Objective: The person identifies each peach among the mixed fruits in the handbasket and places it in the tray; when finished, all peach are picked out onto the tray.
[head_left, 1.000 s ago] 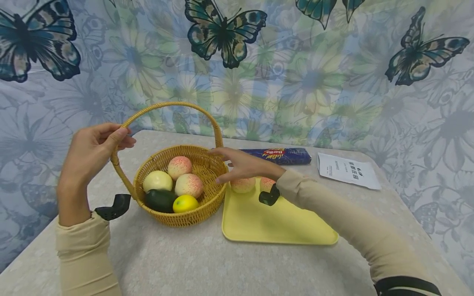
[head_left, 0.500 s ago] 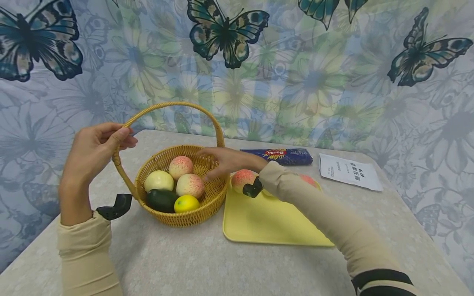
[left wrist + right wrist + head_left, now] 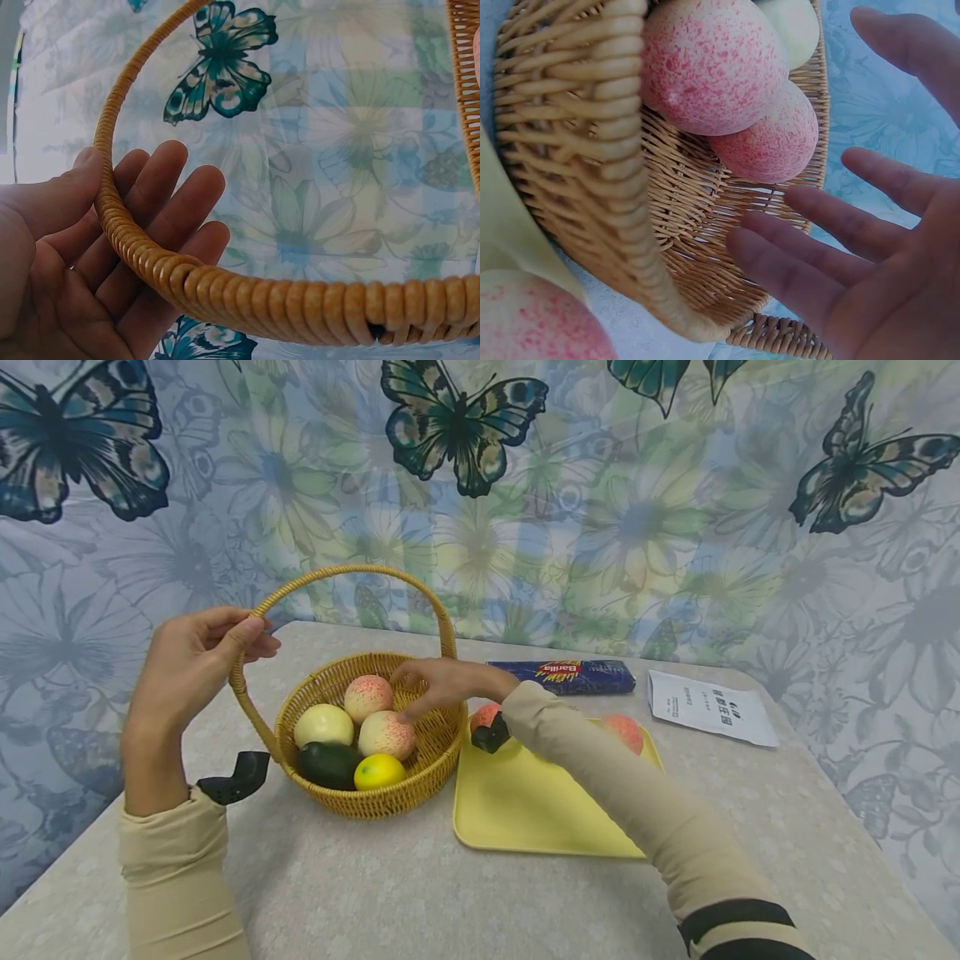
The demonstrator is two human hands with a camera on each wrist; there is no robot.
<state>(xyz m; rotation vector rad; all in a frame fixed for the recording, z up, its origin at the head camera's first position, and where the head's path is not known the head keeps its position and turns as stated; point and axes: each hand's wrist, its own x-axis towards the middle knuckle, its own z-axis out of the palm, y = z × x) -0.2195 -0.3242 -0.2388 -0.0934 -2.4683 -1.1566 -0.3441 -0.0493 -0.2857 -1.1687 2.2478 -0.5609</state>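
Observation:
A wicker basket (image 3: 372, 806) with a tall arched handle (image 3: 352, 572) stands left of the middle. My left hand (image 3: 191, 672) pinches the left side of that handle between thumb and fingers, as the left wrist view confirms. Over the basket's right half reaches my right hand (image 3: 442, 683), its fingers spread and holding nothing. In the head view its fingertips overlap the front peach (image 3: 387, 735); the right wrist view shows a gap between them. Another peach (image 3: 369, 697), a pale round fruit (image 3: 323, 725), a dark green oval fruit (image 3: 330, 765) and a lemon (image 3: 378, 772) also lie inside.
A yellow tray (image 3: 540, 818) sits right of the basket, with a peach (image 3: 622, 732) at its back right and another peach (image 3: 486, 716) behind the right wrist. Behind it lie a blue Barilla packet (image 3: 577, 677) and a white pouch (image 3: 712, 710). Butterfly-print cloth hangs at the back.
My right hand has moved left, from the basket's right rim to over its inside, close to the front peach. The left hand keeps its hold on the handle.

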